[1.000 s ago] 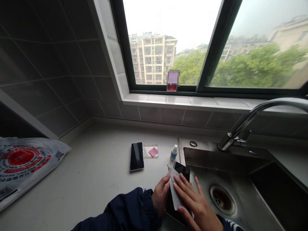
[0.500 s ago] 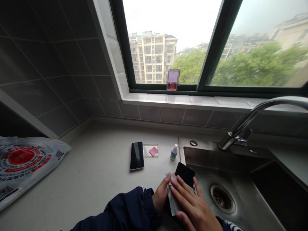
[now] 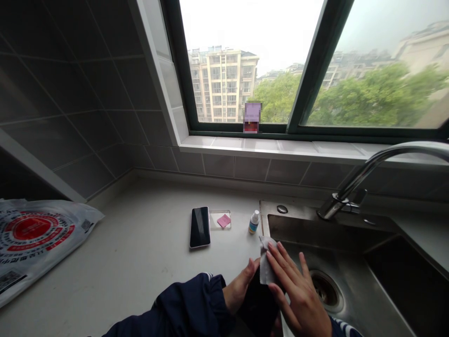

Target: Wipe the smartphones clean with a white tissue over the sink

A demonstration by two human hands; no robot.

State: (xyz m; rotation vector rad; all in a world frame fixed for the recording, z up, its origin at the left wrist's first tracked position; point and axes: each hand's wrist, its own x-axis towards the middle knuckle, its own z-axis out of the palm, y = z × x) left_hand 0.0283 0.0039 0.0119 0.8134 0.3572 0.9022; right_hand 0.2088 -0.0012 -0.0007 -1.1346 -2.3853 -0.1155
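A flat black device (image 3: 258, 299) is held by my left hand (image 3: 242, 286), its thumb along the left edge and its other fingers hidden beneath. Over the device's upper end, my right hand (image 3: 296, 290) presses a light grey cloth (image 3: 267, 267) flat under its fingers. A small white-capped bottle (image 3: 254, 222) stands beside the sink, just beyond the hands. Left of it lie a pink square (image 3: 223, 220) on a clear case (image 3: 214, 225) and a dark-screened phone (image 3: 199, 227).
At the right is a metal sink (image 3: 264, 220) with a drain (image 3: 324, 289) and a curved faucet (image 3: 345, 185). A printed plastic bag (image 3: 38, 238) lies at the far left of the pale counter (image 3: 140, 224). A tiled sill (image 3: 224, 144) runs below the window.
My right hand and the cloth have moved up and to the right over the device. The cloth now covers its upper end, and more of the lower black surface shows.
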